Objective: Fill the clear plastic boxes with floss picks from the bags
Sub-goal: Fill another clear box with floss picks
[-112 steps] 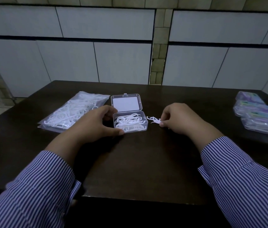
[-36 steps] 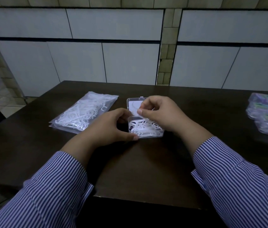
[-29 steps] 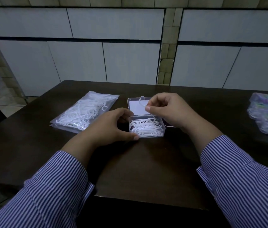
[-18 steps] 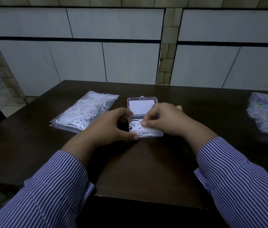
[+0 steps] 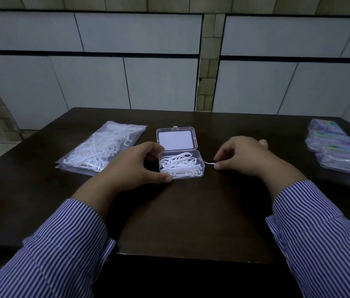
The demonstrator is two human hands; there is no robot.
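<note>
Lying at the left of the dark table (image 5: 191,222), a clear bag (image 5: 103,148) holds loose white floss picks. Just right of it, the left hand (image 5: 131,168) grips the clear plastic box (image 5: 180,165), thumb along its near corner and fingers curled at its far left side; the lid stands open and picks fill the base. Beside the box, the right hand (image 5: 242,157) pinches a single floss pick (image 5: 209,163) between thumb and forefinger. Filled boxes (image 5: 341,151) sit stacked at far right.
</note>
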